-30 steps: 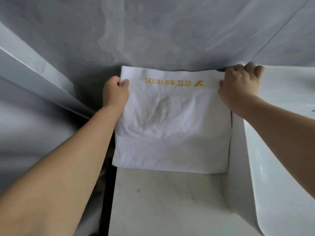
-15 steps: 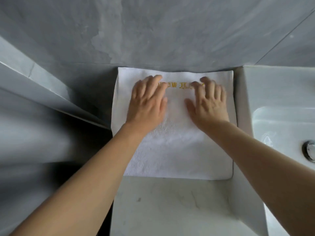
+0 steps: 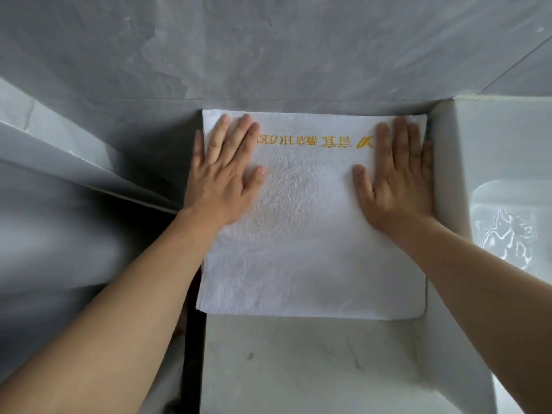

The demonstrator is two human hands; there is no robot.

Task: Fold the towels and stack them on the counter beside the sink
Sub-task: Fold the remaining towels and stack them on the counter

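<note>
White terry towel (image 3: 310, 240), folded to a near-square, lies flat on the pale marble counter (image 3: 304, 363). Its far edge sits against the grey wall (image 3: 268, 46) and its right edge just beside the raised side of the sink (image 3: 504, 186). Gold embroidered lettering (image 3: 313, 141) runs across the far part, reading upside down from the camera.

Left hand (image 3: 222, 171): flat, fingers straight and slightly spread, palm down on the far-left area of the towel. Right hand (image 3: 395, 174): same posture on the far-right area, little finger close to the sink wall. Neither hand grips anything; both rest on the cloth.

Judgement: the flat palms at opposite sides serve to press the fold down and smooth the pile so the layers hold. Placement tight into the corner between wall and sink likely squares the edges and fixes the stack position. No second towel visible. Near part of the counter is bare marble.
</note>
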